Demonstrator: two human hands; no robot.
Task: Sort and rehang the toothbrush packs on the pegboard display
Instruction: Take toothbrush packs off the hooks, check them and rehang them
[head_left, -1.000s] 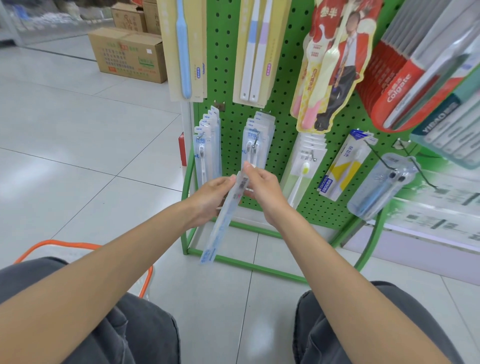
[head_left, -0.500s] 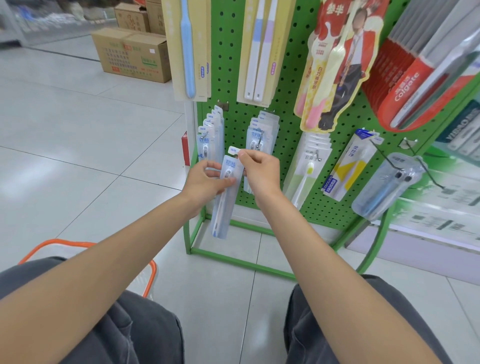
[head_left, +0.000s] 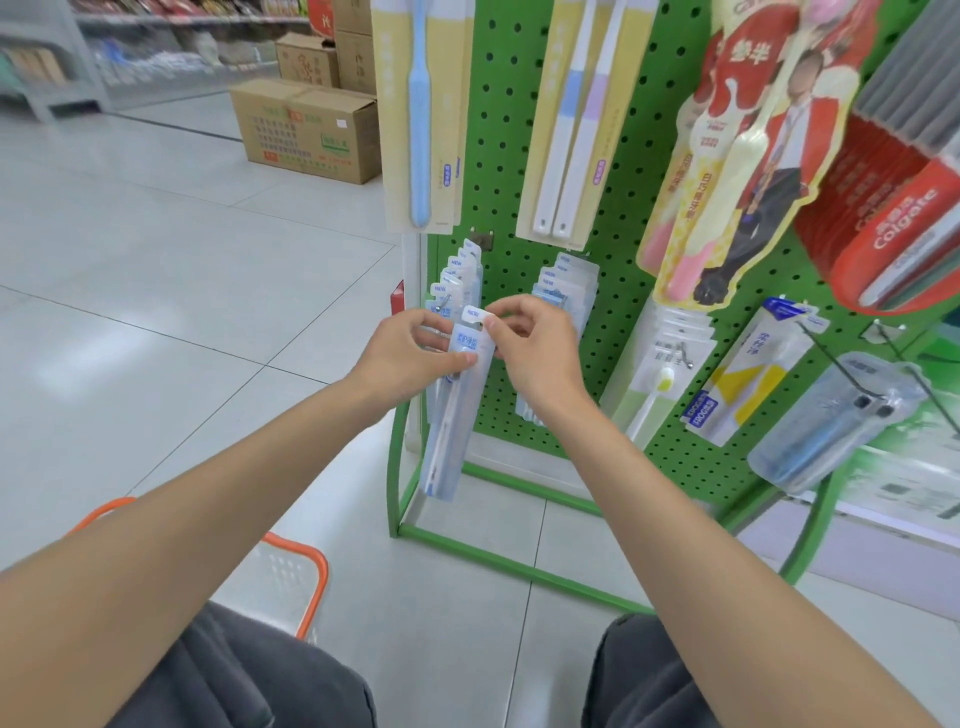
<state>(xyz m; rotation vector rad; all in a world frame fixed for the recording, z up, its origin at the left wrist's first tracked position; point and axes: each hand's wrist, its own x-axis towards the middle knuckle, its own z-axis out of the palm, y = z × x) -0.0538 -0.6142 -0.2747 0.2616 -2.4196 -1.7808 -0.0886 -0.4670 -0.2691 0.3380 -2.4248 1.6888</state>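
A clear toothbrush pack (head_left: 451, 415) with a white NEW tab hangs upright between my hands, in front of the green pegboard (head_left: 506, 208). My left hand (head_left: 410, 356) grips the pack's upper body, thumb across its front. My right hand (head_left: 530, 343) pinches the tab at the top. Just behind and left, a row of matching packs (head_left: 457, 270) hangs on a peg. A second row of similar packs (head_left: 566, 280) is partly hidden behind my right hand.
An orange-rimmed basket (head_left: 291, 566) stands on the floor by my left knee. Larger toothbrush packs (head_left: 423, 114) hang along the top; a yellow-brush pack (head_left: 660, 384), a FROG pack (head_left: 737, 384) and a clear case (head_left: 831, 426) hang to the right. Cardboard boxes (head_left: 311, 130) stand behind.
The pack has swung from tilted and low to upright, and both hands have carried it up and left, close to the left row's peg.
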